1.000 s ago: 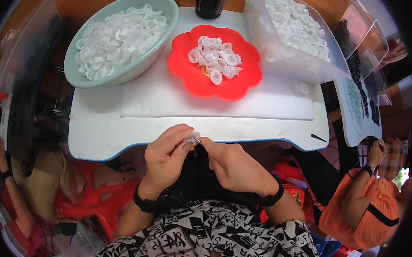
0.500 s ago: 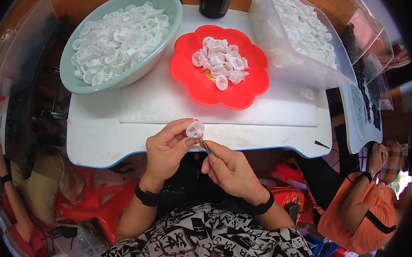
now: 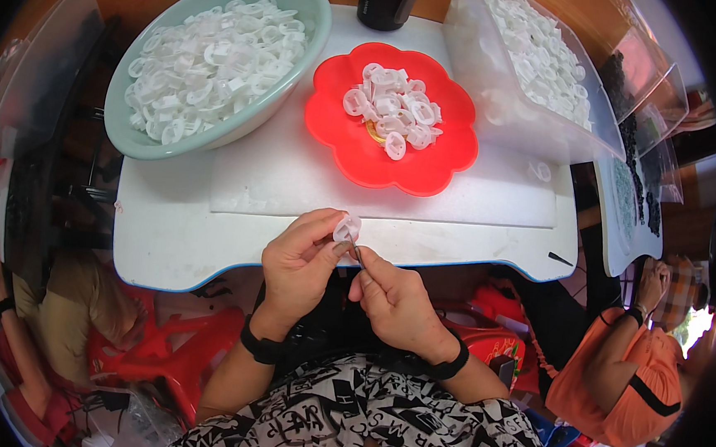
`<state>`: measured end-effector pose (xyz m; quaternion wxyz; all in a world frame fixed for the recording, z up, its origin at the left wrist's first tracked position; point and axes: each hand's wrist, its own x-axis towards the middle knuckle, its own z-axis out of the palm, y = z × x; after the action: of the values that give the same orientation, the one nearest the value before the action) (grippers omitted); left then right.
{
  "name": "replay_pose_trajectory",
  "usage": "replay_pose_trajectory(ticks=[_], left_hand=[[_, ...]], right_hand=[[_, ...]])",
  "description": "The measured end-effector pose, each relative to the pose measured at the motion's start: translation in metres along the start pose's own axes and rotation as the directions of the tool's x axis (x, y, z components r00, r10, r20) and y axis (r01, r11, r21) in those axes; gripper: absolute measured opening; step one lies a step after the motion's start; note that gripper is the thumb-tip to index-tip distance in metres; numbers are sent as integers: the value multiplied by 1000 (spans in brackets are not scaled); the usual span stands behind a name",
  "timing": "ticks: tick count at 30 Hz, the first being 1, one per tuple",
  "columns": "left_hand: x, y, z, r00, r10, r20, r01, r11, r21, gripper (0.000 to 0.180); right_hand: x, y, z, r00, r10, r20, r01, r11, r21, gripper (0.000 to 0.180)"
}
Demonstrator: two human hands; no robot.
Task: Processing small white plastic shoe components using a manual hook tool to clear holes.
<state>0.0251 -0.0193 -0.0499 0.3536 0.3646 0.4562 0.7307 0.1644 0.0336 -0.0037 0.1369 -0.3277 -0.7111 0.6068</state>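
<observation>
A person's left hand point(image 3: 301, 263) pinches a small white plastic ring point(image 3: 347, 227) between thumb and fingertips at the near edge of a white table point(image 3: 166, 235), while the right hand point(image 3: 394, 301) is closed on a thin dark pin-like tool point(image 3: 356, 252) whose tip meets the ring from below. A second ago the two hands were pressed together lower down, over the person's lap, and the ring was barely visible between them; half a second ago it had come up to the table edge, and it now sits slightly higher and clearer against the tabletop, with the right hand drawn a little apart to the right. On the table, the things lie as before: a pale green bowl point(image 3: 296, 95) heaped with white rings at far left, a red flower-shaped plate point(image 3: 362, 161) with a small pile of rings in the middle, and a clear plastic bag point(image 3: 499, 109) of rings at far right. A person in an orange shirt point(image 3: 621, 383) sits at near right.
</observation>
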Motion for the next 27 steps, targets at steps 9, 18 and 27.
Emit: replay_pose_trajectory(ticks=[9,18,27], left_hand=[[-1,1,-3,999,-15,28,6,948,319,32],[6,9,-4,992,-84,90,63,974,216,35],[6,9,-4,990,-116,83,96,972,215,39]], right_hand=[[3,-3,-10,984,-177,22,165,851,-499,40],[1,-13,-27,943,-324,73,280,658,-699,43],[4,-17,-26,949,-297,106,268,580,-770,45]])
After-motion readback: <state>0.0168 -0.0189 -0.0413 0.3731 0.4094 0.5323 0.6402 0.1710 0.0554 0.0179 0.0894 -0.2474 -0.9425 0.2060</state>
